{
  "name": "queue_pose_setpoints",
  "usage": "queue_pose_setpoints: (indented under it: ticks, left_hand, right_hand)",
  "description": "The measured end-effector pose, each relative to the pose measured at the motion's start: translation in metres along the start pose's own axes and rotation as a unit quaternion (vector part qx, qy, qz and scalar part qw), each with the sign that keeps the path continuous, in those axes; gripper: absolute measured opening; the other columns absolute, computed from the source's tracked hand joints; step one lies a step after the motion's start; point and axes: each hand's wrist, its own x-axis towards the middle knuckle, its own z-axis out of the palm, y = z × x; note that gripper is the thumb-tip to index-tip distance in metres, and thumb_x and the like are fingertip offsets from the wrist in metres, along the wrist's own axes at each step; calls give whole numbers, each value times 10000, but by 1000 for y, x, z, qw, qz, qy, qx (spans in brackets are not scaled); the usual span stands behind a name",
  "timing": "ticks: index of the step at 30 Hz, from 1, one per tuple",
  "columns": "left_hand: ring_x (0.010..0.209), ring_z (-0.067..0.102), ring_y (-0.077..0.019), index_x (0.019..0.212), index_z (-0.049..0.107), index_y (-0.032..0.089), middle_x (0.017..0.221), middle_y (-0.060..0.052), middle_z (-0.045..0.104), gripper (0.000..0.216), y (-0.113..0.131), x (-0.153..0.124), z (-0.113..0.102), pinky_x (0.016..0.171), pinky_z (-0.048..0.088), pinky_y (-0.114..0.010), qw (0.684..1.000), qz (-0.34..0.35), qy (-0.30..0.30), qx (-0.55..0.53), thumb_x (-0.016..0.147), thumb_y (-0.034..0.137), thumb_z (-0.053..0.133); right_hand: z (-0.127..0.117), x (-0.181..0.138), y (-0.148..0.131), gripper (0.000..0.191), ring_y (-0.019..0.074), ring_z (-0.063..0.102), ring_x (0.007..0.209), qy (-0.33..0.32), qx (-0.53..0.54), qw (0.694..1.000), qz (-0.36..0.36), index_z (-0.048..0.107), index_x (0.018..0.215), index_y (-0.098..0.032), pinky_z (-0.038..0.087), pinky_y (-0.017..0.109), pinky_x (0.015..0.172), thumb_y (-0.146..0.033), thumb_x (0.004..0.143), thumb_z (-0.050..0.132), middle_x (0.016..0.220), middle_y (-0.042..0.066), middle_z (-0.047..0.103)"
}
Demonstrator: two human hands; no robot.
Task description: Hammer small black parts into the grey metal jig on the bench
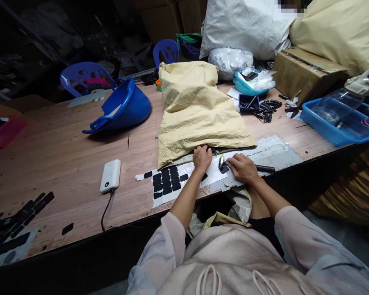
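Note:
My right hand [243, 167] is closed round a small hammer [265, 168], whose metal head with a yellow face points left and handle sticks out to the right. My left hand [202, 159] is at the open mouth of a cream woven sack [199, 102]; its fingers are curled and their tips are hidden, so what they hold cannot be made out. Small dark pieces show in the sack's mouth beside it. Below lies a white backing sheet [189, 169] with rows of black rounded stickers [166, 180]. A grey board [276, 152] lies beneath the hammer.
A white power bank [110, 175] with a cable lies left, and a blue basin [126, 104] is tipped behind it. Black handle-like parts [267, 110], a small dark tray [248, 102], a blue basket [329, 127] and a cardboard box [307, 76] stand right. The table's front edge is close.

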Motion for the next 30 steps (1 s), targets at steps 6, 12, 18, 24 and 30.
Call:
queue_pose_setpoints:
  ticks: [6,12,18,24,30]
  left_hand:
    - [1012,686,-348,755,705,214,968,-153,766,217,18,13,7,802,512,-404,995,-93,6,-38,780,424,756]
    - [863,693,-267,804,715,235,859,-55,772,112,5,5,-6,752,499,-357,995,-65,-54,-54,720,271,781]
    - [961,656,-242,935,775,242,945,-29,757,239,-30,-40,-29,898,527,-375,990,94,-77,-68,735,116,745]
    - [1001,637,-243,1033,787,254,977,-32,730,279,-54,-66,-30,923,526,-382,984,129,-87,-84,763,191,816]
    - [981,618,-241,930,786,253,936,-30,716,163,-65,-74,-29,911,486,-383,989,120,-58,-68,781,226,847]
  right_hand:
    - [-1,0,-1,200,240,541,916,0,1,1000,1,724,1116,-230,418,360,800,-242,986,573,983,85,676]
    - [-3,0,-1,212,240,540,924,-2,4,1000,2,726,1126,-235,422,362,814,-248,987,566,988,84,673]
    - [-3,0,-1,203,240,538,922,2,2,1000,1,731,1106,-237,421,359,823,-253,994,563,981,82,667]
    - [-1,-1,2,202,238,528,916,6,5,1000,5,732,1106,-232,410,355,808,-270,997,565,978,79,658]
    - [-1,-1,3,208,240,533,922,10,1,1000,3,730,1120,-239,417,356,821,-285,1001,565,972,77,652]
